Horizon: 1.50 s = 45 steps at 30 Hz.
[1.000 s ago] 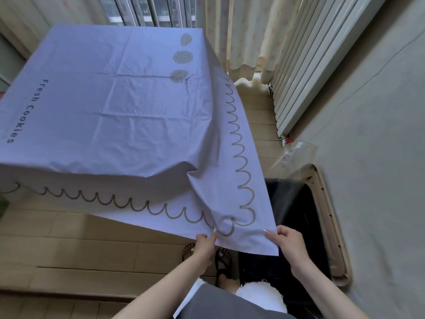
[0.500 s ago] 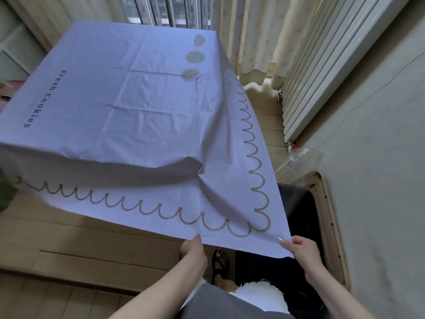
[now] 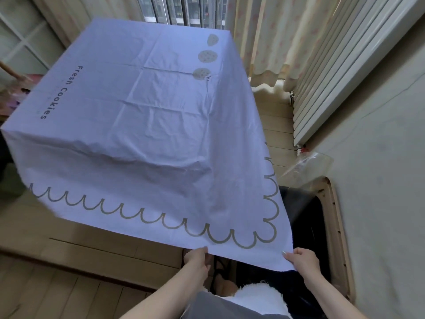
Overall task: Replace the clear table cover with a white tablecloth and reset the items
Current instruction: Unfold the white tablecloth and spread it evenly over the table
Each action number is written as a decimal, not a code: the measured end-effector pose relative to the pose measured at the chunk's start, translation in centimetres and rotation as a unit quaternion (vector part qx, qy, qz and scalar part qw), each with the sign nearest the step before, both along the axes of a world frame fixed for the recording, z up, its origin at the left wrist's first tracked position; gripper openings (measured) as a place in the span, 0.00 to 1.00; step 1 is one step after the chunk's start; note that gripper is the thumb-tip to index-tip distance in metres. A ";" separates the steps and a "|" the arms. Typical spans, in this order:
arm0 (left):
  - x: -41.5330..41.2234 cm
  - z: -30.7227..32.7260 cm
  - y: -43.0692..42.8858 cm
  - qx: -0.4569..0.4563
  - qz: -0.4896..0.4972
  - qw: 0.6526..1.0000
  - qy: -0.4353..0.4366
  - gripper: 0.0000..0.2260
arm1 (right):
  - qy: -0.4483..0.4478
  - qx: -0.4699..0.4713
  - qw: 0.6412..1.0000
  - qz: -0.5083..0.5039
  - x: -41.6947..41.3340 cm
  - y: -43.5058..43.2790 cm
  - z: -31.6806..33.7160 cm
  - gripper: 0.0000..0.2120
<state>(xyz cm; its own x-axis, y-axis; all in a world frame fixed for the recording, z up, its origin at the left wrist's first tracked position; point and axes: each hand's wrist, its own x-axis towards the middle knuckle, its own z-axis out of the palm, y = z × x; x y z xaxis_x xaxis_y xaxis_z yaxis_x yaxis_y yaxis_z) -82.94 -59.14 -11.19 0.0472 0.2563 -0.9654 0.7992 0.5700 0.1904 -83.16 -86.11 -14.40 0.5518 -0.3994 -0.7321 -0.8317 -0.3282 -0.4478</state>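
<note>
A white tablecloth (image 3: 147, 116) with a gold scalloped border, cookie prints and the words "Fresh Cookies" covers the whole table and hangs over its near and right sides. Its near right corner is lifted and stretched toward me. My left hand (image 3: 197, 261) pinches the near hem from below, left of that corner. My right hand (image 3: 303, 259) grips the corner itself. The table under the cloth is hidden. A crumpled clear plastic cover (image 3: 308, 164) lies at the right, by the wall.
A white radiator (image 3: 340, 72) runs along the right wall, with curtains (image 3: 276, 35) and a window beyond the table. A dark mat with a beige frame (image 3: 331, 217) lies on the wooden floor at right. My sandalled foot (image 3: 220, 275) shows below the cloth.
Both hands drew the cloth's corner toward me and to the right, smoothing the fold at the table's near right corner. My view shifted, so the table sits more to the right.
</note>
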 end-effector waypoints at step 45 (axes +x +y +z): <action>21.5 -3.1 8.7 0.418 -0.870 0.259 -0.045 0.32 | 0.052 0.092 0.994 -0.035 -1.0 -0.1 -0.8 0.03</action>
<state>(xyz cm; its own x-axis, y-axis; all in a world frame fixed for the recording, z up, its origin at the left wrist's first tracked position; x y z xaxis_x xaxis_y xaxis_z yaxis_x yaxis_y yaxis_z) -61.48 -50.46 -14.30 0.8055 -0.1113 -0.5821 -0.3211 -0.9074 -0.2710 -84.18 -86.25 -15.24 0.4450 -0.2876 -0.8481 -0.8945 -0.1891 -0.4052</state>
